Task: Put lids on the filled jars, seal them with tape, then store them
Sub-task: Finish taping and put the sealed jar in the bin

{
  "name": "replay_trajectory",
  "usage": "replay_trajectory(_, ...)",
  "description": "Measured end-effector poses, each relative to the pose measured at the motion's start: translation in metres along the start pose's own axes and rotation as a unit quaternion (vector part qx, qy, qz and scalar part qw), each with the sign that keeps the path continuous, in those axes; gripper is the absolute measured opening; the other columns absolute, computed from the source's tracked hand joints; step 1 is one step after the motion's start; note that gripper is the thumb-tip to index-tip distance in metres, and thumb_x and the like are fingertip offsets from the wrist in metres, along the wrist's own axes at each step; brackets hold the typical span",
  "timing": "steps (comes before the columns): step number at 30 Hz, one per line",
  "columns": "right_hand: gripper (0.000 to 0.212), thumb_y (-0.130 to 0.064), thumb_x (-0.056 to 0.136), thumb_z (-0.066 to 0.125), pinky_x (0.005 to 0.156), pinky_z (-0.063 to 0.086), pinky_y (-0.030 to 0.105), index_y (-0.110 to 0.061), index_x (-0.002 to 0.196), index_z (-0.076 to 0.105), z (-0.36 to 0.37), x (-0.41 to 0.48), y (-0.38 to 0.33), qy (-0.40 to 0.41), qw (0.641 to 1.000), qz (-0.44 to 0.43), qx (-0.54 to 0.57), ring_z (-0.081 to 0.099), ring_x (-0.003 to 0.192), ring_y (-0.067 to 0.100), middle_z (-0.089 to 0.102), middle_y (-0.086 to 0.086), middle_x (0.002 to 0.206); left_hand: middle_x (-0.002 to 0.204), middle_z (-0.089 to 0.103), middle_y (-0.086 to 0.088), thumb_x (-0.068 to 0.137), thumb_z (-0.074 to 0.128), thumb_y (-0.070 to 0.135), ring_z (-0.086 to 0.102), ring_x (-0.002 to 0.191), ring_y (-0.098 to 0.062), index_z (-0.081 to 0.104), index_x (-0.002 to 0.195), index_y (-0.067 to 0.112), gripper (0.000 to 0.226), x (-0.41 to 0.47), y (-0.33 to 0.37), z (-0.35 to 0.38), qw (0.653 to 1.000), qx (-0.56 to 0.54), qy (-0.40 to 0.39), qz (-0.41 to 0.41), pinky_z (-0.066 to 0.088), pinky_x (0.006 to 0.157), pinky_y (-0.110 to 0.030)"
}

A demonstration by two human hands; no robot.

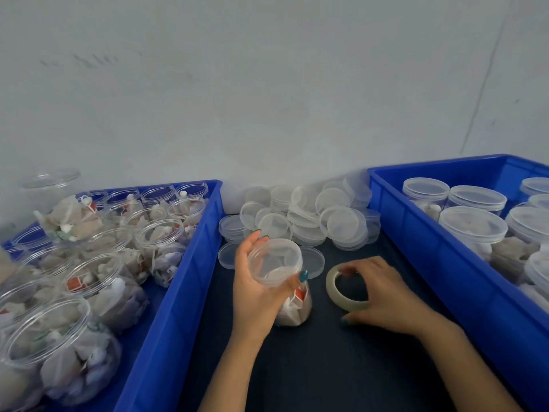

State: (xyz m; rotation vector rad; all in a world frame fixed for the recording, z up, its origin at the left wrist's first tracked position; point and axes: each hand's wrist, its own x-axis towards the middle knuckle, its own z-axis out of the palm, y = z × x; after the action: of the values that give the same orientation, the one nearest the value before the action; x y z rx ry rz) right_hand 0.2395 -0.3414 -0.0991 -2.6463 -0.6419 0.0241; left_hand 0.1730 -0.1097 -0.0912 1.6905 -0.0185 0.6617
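The left hand grips the lidded clear round plastic jar on the dark mat; at its three o'clock the right hand curls round the pale tape roll; the lid should sit flush before taping.

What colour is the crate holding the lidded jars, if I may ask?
Blue crate; head view.

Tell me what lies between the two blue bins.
Head view: between left bin and right bin lie a dark mat, loose lids heaped at its back, the jar in the left hand, and the tape roll gripped by the right hand.
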Motion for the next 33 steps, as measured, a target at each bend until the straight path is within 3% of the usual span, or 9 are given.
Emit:
replay_trajectory(3, 0.055, -0.070, 0.068, 0.075, 0.097, 0.030, 0.031, -0.046, 0.110, 0.050, -0.003, 0.000, 0.013, -0.038, 0.997, 0.037, -0.054, 0.035, 0.112, 0.000, 0.044, -0.028, 0.110, 0.136, 0.054, 0.023, 0.060, 0.091, 0.039, 0.047, 0.131, 0.001, 0.045, 0.139, 0.034, 0.091, -0.003, -0.003, 0.008, 0.999, 0.025, -0.014, 0.018, 0.039, 0.111, -0.021)
replay_trajectory(6, 0.017, -0.054, 0.089, 0.064, 0.103, 0.029, 0.034, -0.042, 0.095, 0.054, 0.001, 0.000, 0.013, -0.020, 0.998, -0.004, -0.063, 0.040, 0.100, -0.005, 0.052, -0.023, 0.100, 0.142, 0.050, 0.016, 0.067, 0.090, 0.050, 0.045, 0.135, -0.005, 0.043, 0.143, 0.036, 0.090, -0.007, -0.006, 0.011, 0.999, 0.024, -0.043, 0.008, 0.042, 0.112, -0.035)
replay_trajectory(8, 0.008, -0.048, 0.098, 0.051, 0.101, 0.036, 0.036, -0.041, 0.094, 0.052, 0.003, -0.002, 0.009, 0.001, 1.000, -0.001, -0.010, 0.044, 0.096, 0.000, 0.058, -0.017, 0.093, 0.145, 0.048, 0.013, 0.067, 0.082, 0.057, 0.044, 0.137, -0.006, 0.041, 0.145, 0.036, 0.091, -0.009, -0.006, 0.011, 0.999, 0.019, -0.050, 0.010, 0.043, 0.113, -0.040)
replay_trajectory(11, 0.018, -0.050, 0.101, 0.033, 0.067, 0.051, 0.039, -0.038, 0.100, 0.046, 0.004, -0.006, -0.003, 0.092, 0.990, -0.026, 0.101, 0.053, 0.074, 0.011, 0.060, -0.004, 0.077, 0.155, 0.037, 0.012, 0.075, 0.074, 0.057, 0.033, 0.145, -0.010, 0.042, 0.145, 0.034, 0.081, -0.012, -0.004, 0.012, 0.995, 0.061, -0.036, 0.067, 0.036, 0.117, -0.040)
replay_trajectory(14, 0.034, -0.052, 0.101, 0.029, 0.054, 0.048, 0.040, -0.027, 0.106, 0.051, 0.011, -0.009, -0.021, 0.235, 0.951, -0.081, 0.184, 0.053, 0.065, 0.014, 0.056, -0.006, 0.071, 0.154, 0.038, 0.007, 0.082, 0.070, 0.051, 0.032, 0.145, -0.018, 0.054, 0.135, 0.034, 0.058, -0.012, 0.000, 0.014, 0.968, 0.175, 0.017, 0.178, 0.033, 0.114, -0.044)
replay_trajectory(19, 0.024, -0.026, 0.101, 0.039, 0.079, 0.036, 0.015, -0.020, 0.118, 0.055, 0.025, -0.012, -0.045, 0.348, 0.910, -0.175, 0.144, 0.050, 0.087, -0.002, 0.048, -0.025, 0.096, 0.124, 0.065, 0.015, 0.087, 0.069, 0.038, 0.053, 0.125, -0.010, 0.069, 0.121, 0.025, 0.037, -0.013, 0.002, 0.017, 0.918, 0.248, 0.058, 0.305, 0.042, 0.101, -0.049)
replay_trajectory(23, 0.028, -0.018, 0.095, 0.044, 0.090, 0.032, 0.014, -0.018, 0.121, 0.054, 0.027, -0.013, -0.049, 0.350, 0.909, -0.210, 0.083, 0.047, 0.088, -0.004, 0.055, -0.015, 0.100, 0.112, 0.065, 0.025, 0.084, 0.071, 0.040, 0.053, 0.117, 0.003, 0.066, 0.113, 0.033, 0.031, -0.019, 0.006, 0.020, 0.939, 0.204, 0.059, 0.271, 0.042, 0.100, -0.038)
replay_trajectory(28, 0.026, -0.018, 0.095, 0.046, 0.090, 0.031, 0.014, -0.016, 0.119, 0.055, 0.028, -0.015, -0.052, 0.339, 0.910, -0.235, 0.038, 0.050, 0.083, 0.006, 0.059, -0.007, 0.095, 0.101, 0.065, 0.025, 0.085, 0.070, 0.038, 0.058, 0.107, -0.004, 0.066, 0.099, 0.031, 0.015, -0.019, 0.011, 0.018, 0.958, 0.155, 0.074, 0.230, 0.049, 0.087, -0.048)
replay_trajectory(33, 0.027, -0.017, 0.093, 0.047, 0.089, 0.033, 0.019, -0.015, 0.119, 0.053, 0.026, -0.015, -0.054, 0.351, 0.905, -0.242, 0.002, 0.052, 0.081, 0.011, 0.062, -0.003, 0.092, 0.098, 0.059, 0.035, 0.086, 0.066, 0.038, 0.052, 0.102, 0.007, 0.067, 0.091, 0.030, 0.010, -0.017, 0.013, 0.017, 0.953, 0.170, 0.086, 0.235, 0.050, 0.080, -0.045)
